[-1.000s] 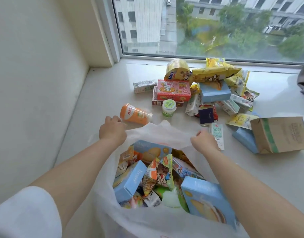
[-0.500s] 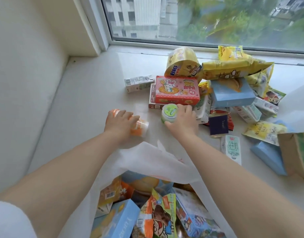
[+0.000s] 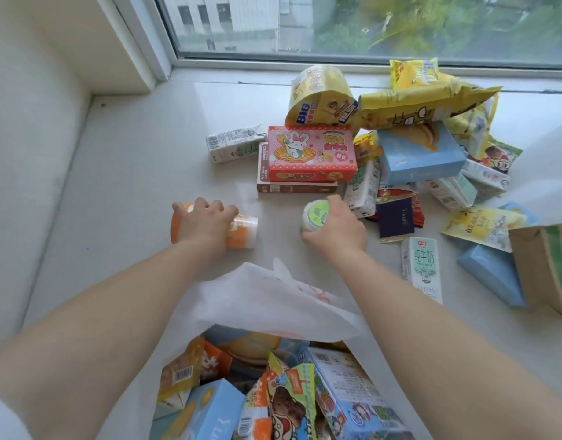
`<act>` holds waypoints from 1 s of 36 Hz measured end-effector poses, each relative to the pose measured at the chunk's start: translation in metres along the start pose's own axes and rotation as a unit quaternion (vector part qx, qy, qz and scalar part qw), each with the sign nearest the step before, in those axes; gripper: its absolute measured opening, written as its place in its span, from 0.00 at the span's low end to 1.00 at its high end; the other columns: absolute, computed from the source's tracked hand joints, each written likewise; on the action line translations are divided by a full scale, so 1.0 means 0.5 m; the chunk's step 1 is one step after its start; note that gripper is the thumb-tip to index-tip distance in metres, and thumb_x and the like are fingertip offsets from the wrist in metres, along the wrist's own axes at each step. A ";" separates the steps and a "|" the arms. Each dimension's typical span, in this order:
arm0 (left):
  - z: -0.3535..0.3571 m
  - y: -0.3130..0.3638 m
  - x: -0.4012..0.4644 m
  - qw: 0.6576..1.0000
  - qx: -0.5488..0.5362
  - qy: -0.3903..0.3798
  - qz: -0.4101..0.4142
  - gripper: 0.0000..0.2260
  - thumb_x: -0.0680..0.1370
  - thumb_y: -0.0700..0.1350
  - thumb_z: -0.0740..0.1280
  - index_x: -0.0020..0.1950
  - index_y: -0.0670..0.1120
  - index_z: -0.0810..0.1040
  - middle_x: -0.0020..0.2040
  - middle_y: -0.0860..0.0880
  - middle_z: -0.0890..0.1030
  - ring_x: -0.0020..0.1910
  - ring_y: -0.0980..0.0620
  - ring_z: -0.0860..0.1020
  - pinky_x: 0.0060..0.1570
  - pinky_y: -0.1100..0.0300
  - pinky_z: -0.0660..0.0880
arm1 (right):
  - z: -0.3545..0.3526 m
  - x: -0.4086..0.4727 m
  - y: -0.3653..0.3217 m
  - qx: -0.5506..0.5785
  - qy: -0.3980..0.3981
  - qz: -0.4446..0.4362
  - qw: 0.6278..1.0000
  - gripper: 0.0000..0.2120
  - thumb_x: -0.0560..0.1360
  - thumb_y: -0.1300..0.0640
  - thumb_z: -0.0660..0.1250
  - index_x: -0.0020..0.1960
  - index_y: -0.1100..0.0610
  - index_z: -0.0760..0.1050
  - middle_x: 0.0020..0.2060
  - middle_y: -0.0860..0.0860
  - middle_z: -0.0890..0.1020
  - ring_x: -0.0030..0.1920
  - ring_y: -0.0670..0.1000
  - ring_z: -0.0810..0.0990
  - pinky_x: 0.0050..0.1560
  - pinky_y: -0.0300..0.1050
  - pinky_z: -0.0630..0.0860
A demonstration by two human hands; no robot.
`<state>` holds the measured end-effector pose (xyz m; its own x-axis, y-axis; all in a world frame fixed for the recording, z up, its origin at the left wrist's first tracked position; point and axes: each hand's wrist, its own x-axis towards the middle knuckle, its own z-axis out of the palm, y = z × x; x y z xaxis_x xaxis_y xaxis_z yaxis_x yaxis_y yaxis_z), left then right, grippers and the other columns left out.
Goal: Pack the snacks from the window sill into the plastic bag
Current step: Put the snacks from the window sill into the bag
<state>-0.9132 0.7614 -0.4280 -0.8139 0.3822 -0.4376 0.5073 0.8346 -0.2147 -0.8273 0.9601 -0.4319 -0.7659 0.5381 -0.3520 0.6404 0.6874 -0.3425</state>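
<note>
Left hand [image 3: 206,222] wrapped over an orange bottle [image 3: 241,231] lying on its side on the window sill [image 3: 130,173], fingers curled round the smooth cylinder, white printed end poking out right of the knuckles. Right hand [image 3: 338,227] grips a small round cup [image 3: 316,214] with a green foil lid, fingers curled round its far side, thumb on the near side; cup upright, just right of the orange bottle. Sill is glossy pale stone. Taking the pink box [image 3: 311,154] as landmark: flat glossy cardboard with a cartoon rabbit, stacked on a brown box [image 3: 292,185], just beyond both hands. Left of the pink box, a small white milk carton [image 3: 233,144] on its side. Behind it, a crinkly yellow bag [image 3: 321,96] marked BIG; right of that a larger creased yellow bag [image 3: 422,103]. Right of the pink box, a light blue box [image 3: 422,157] tilted on the pile, more small cartons and a dark navy packet [image 3: 395,217] nearer. Further right and nearer, a white rectangular milk carton [image 3: 422,265] lying flat, a brown paper bag [image 3: 546,268] at the frame edge. Plastic bag [image 3: 267,300] is nearest the camera, well this side of the pink box: thin, translucent white, crumpled rim folded over between the forearms, mouth gaping, already stuffed with blue boxes, orange cartons and shiny printed packets.
</note>
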 end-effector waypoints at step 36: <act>-0.179 0.182 -0.079 0.958 -0.251 0.137 0.007 0.33 0.67 0.60 0.73 0.67 0.52 0.65 0.60 0.48 0.73 0.55 0.45 0.75 0.48 0.55 0.71 | -0.133 -0.079 0.160 0.223 0.058 0.046 0.972 0.36 0.62 0.45 0.77 0.64 0.56 0.66 0.59 0.53 0.67 0.59 0.53 0.71 0.58 0.45 0.69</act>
<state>-0.8603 0.8578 -0.3519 -0.8861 0.4280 -0.1777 0.3753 0.8877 0.2667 -0.7495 1.0261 -0.3874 -0.6888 0.6562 -0.3083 0.6483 0.3670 -0.6671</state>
